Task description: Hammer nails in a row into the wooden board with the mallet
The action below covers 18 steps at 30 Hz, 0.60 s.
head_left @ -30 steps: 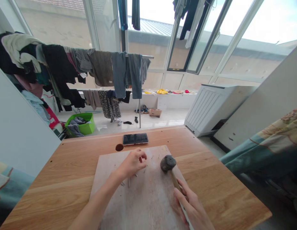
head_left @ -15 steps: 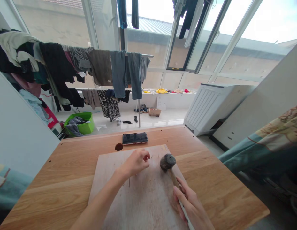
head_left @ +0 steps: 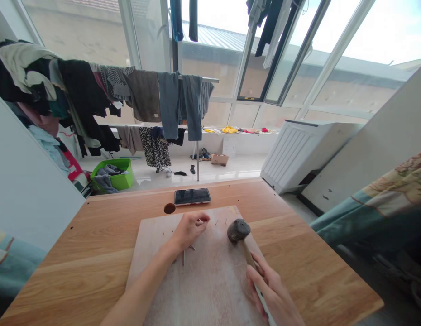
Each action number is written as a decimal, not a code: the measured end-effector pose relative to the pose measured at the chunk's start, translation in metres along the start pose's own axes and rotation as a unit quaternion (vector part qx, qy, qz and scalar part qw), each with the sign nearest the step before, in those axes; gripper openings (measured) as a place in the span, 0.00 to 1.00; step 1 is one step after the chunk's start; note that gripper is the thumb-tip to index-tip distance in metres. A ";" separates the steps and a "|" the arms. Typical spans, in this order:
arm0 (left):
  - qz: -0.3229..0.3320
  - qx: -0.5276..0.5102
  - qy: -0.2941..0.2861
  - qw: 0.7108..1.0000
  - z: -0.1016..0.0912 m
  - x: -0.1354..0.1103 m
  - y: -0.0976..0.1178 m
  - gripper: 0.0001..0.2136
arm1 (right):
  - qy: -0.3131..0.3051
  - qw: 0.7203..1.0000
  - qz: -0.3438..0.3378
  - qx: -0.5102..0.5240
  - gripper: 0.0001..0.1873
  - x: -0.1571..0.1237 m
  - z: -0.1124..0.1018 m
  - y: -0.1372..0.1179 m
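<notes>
My left hand (head_left: 191, 230) is over the upper middle of a pale wooden board (head_left: 203, 290). Its thumb and fingertips are pinched together; anything between them is too small to make out. My right hand (head_left: 270, 285) grips the wooden handle of a mallet (head_left: 238, 231), whose dark, blunt head is over the board's right side. Two thin nails, one nail (head_left: 216, 222) beside the other nail (head_left: 226, 221), show between my left fingers and the mallet head. Below my left wrist lie loose nails (head_left: 192, 247), and a longer nail (head_left: 184, 258) is near them. Small dark holes or specks dot the board's left part.
The board rests on a wooden table (head_left: 308, 253). Beyond it are a phone (head_left: 192, 196) and a round hole (head_left: 169, 208) in the tabletop. A laundry rack, a green basin (head_left: 122, 176) and a white cabinet (head_left: 299, 151) stand past the table.
My left hand has drawn slightly left, away from the two thin nails, and loose nails below its wrist show more plainly. The right hand and mallet have barely moved.
</notes>
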<state>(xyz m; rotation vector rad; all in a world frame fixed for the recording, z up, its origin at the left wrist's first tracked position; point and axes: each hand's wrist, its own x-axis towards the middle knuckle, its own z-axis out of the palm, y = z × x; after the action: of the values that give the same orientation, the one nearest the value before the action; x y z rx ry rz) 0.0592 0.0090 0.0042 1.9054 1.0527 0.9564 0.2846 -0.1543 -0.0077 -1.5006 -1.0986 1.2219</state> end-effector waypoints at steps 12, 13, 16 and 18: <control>0.015 0.017 0.009 1.000 0.003 -0.002 -0.008 0.06 | -0.032 0.999 -0.018 -0.028 0.30 0.006 0.019 -0.035; 0.011 0.019 0.013 1.000 0.003 -0.002 -0.009 0.06 | -0.035 0.999 -0.022 -0.031 0.29 0.007 0.023 -0.043; -0.003 0.011 0.016 1.000 0.002 -0.001 -0.009 0.09 | -0.048 0.997 -0.041 -0.050 0.28 0.012 0.036 -0.061; -0.005 0.002 0.013 1.000 0.001 -0.001 -0.007 0.10 | -0.054 0.996 -0.054 -0.056 0.27 0.016 0.044 -0.066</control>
<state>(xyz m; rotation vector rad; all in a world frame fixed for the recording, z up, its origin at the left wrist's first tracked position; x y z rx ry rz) 0.0577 0.0104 -0.0027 1.8926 1.0794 0.9763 0.2365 -0.1201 0.0479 -1.4523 -1.3221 1.1953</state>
